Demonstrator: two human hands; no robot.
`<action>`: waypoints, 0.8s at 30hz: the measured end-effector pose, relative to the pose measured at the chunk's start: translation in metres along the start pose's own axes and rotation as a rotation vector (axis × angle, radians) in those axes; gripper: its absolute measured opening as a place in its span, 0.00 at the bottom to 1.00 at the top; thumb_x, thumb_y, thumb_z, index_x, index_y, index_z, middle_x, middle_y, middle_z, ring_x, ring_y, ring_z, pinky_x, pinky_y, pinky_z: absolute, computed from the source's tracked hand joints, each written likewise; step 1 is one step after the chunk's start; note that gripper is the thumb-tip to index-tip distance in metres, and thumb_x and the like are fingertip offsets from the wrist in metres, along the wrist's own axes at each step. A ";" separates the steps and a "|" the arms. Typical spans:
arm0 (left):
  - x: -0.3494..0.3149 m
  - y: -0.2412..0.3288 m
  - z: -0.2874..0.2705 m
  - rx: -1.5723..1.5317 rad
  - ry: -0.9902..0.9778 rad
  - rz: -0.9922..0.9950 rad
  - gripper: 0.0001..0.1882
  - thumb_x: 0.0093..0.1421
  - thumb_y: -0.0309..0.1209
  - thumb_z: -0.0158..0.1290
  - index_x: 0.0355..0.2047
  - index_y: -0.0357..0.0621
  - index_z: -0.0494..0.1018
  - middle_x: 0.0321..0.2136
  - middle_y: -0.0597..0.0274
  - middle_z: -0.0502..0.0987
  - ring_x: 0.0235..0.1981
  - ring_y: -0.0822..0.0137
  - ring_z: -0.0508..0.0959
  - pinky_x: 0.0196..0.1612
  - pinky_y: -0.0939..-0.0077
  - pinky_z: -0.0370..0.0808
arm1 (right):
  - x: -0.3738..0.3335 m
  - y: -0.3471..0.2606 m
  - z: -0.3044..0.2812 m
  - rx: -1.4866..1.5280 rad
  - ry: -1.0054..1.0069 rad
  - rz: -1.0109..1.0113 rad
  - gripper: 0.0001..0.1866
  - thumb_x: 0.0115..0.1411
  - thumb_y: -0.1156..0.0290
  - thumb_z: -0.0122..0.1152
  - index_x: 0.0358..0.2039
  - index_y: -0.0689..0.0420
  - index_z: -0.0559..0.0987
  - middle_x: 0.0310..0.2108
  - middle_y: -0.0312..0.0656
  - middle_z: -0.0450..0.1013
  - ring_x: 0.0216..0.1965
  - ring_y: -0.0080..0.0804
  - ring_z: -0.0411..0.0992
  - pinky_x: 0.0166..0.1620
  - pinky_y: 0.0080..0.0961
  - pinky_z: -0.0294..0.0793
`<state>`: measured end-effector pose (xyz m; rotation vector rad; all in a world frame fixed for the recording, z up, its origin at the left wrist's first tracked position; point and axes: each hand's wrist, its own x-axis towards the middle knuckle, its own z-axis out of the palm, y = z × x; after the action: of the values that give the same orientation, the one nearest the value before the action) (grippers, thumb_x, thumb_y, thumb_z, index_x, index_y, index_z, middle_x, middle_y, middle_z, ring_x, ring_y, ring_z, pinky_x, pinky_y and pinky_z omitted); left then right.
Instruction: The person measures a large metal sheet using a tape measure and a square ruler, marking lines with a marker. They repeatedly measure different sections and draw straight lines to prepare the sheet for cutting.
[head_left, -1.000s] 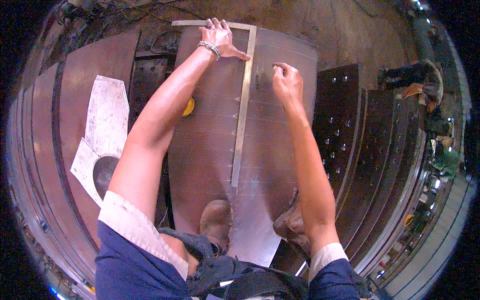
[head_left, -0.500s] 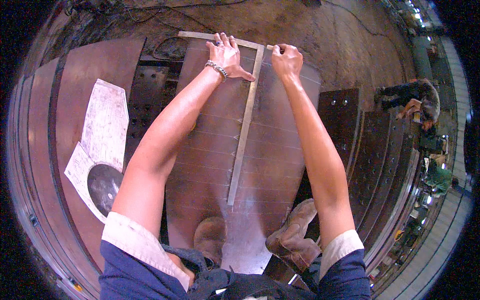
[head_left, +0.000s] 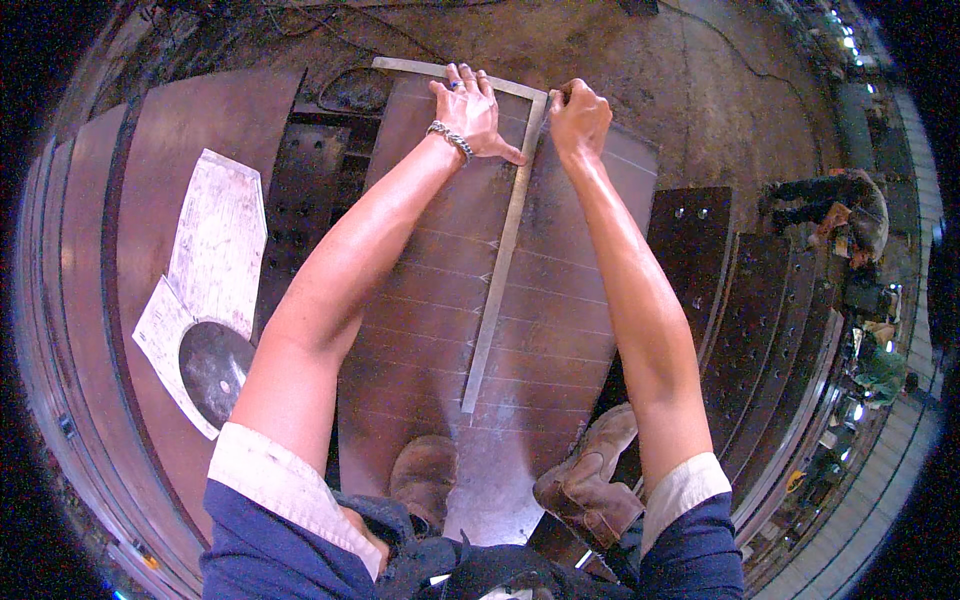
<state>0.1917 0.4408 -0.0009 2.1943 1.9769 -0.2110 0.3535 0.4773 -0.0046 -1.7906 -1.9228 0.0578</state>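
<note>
A metal framing square (head_left: 505, 235) lies on a brown steel plate (head_left: 420, 310) marked with several thin pale lines. Its short arm runs along the plate's far edge and its long blade reaches back toward me. My left hand (head_left: 472, 112) lies spread over the corner area, fingers across the short arm and thumb on the long blade. Close to the right of the square's corner, my right hand (head_left: 580, 122) is closed in a pinch. A short pale chalk stick is in its fingers, mostly hidden now but showing in the earlier frame.
My boots (head_left: 424, 480) are at the plate's near end. White pointed sheets (head_left: 215, 225) and a dark disc (head_left: 217, 372) lie on the left plate. Drilled dark plates (head_left: 690, 235) are stacked at right. A bent-over person (head_left: 850, 215) is farther right. Cables (head_left: 350, 40) cross the far ground.
My right hand has drawn in against the square's long blade near the corner, and the chalk stick shows less. My left hand keeps its place on the square. The whole view has shifted slightly.
</note>
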 end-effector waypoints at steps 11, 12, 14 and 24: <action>0.003 -0.001 0.006 0.041 0.027 -0.003 0.81 0.29 0.82 0.55 0.67 0.23 0.46 0.67 0.28 0.50 0.69 0.35 0.51 0.64 0.32 0.55 | -0.011 -0.003 0.003 0.020 -0.003 -0.128 0.06 0.53 0.71 0.61 0.25 0.61 0.79 0.26 0.57 0.78 0.32 0.56 0.79 0.38 0.48 0.78; 0.003 -0.001 0.006 0.038 0.035 0.003 0.81 0.29 0.82 0.55 0.67 0.24 0.46 0.67 0.28 0.50 0.69 0.35 0.51 0.64 0.32 0.55 | -0.013 -0.002 0.003 0.025 -0.004 -0.136 0.06 0.53 0.71 0.61 0.25 0.61 0.79 0.26 0.57 0.78 0.32 0.56 0.79 0.38 0.48 0.78; 0.004 0.001 0.005 0.030 0.051 0.014 0.81 0.29 0.82 0.55 0.67 0.24 0.47 0.67 0.28 0.51 0.69 0.35 0.52 0.63 0.32 0.56 | -0.018 0.002 0.000 -0.027 -0.033 -0.118 0.10 0.54 0.67 0.64 0.29 0.61 0.82 0.29 0.53 0.79 0.33 0.52 0.79 0.40 0.43 0.77; -0.004 0.001 -0.011 0.018 -0.041 -0.031 0.80 0.30 0.80 0.57 0.68 0.27 0.46 0.67 0.30 0.50 0.69 0.36 0.50 0.66 0.37 0.53 | -0.123 -0.033 -0.062 0.078 -0.239 -0.007 0.07 0.57 0.72 0.61 0.26 0.62 0.78 0.26 0.58 0.77 0.30 0.57 0.78 0.35 0.49 0.76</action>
<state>0.1920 0.4392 0.0111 2.1536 1.9954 -0.2766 0.3474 0.3379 0.0206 -1.7918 -2.0585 0.3543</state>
